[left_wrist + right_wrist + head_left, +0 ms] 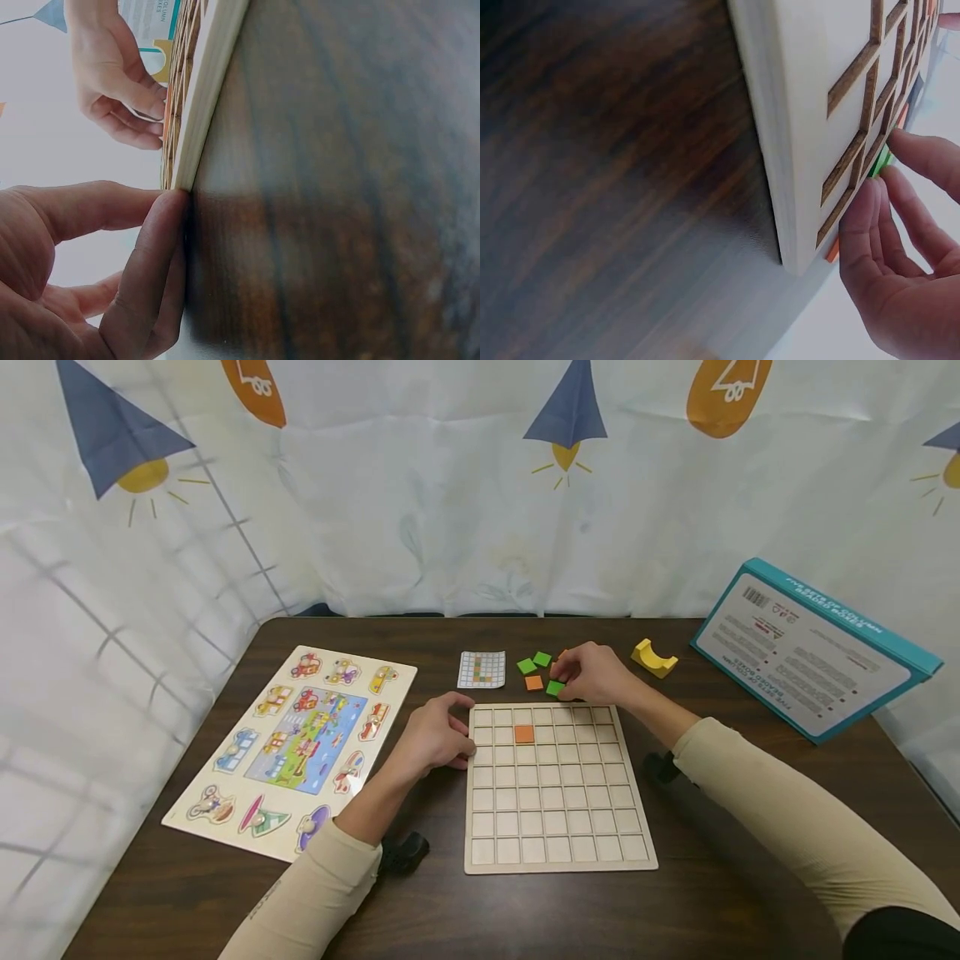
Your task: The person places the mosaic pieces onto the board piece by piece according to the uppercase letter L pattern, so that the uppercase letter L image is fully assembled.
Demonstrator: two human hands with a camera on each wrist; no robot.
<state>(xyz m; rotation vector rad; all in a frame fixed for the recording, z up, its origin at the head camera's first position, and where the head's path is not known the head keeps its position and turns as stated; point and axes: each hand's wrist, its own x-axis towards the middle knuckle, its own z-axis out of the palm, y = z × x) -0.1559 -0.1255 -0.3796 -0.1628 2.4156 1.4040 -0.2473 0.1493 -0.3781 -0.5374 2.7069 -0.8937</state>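
A square wooden grid board [556, 866] lies on the dark table. One orange square tile [523, 734] sits in a cell near its top. My left hand [435, 735] holds the board's left edge between thumb and fingers; in the left wrist view, the fingertips meet at the board's pale side [214, 82]. Beyond the board's far edge, my right hand [596, 675] pinches a green square tile [555, 688], which shows between the fingertips in the right wrist view. Beside it lie two green tiles [527, 667] and another orange tile [533, 682]; a further orange one is partly hidden behind the hand.
A small printed pattern card [482, 669] lies behind the board. To the left is a vehicle peg puzzle [258, 722]. A yellow curved block [654, 659] and a teal-edged box [806, 652] stand at the right. A printed curtain [465, 527] hangs behind the table.
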